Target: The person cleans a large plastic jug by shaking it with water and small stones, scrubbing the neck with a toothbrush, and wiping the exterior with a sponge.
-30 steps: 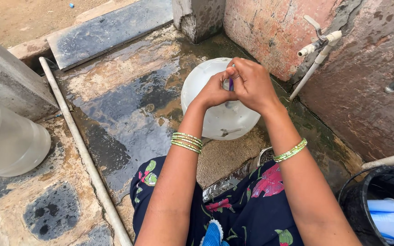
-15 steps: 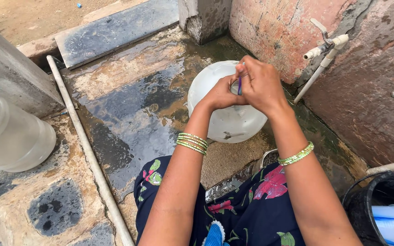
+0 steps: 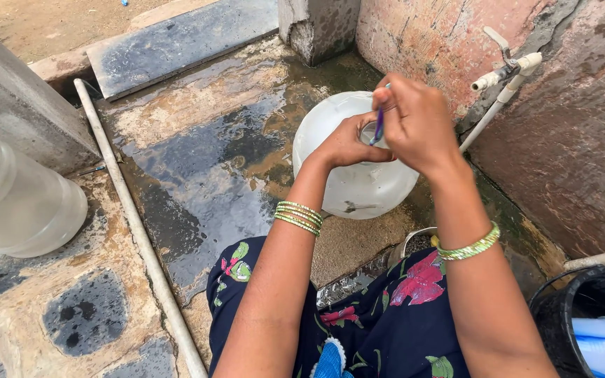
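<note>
Translucent plastic water jar (image 3: 358,185) stands on the wet stone floor (image 3: 197,161), directly beneath both hands. The left hand (image 3: 348,143) closes its grip around the jar's neck; the right hand (image 3: 421,122) pinches a thin blue stick (image 3: 379,124) just above the mouth.

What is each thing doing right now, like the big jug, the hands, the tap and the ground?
Round translucent white plastic jug: upright on the wet ground, mouth uncapped.
Left hand: gripping the jug's neck.
Right hand: closed on a thin blue and purple stick, its tip at the jug's mouth.
White plastic tap: no water running.
Stone ground: wet, puddled.
Black bucket: upright, open.
</note>
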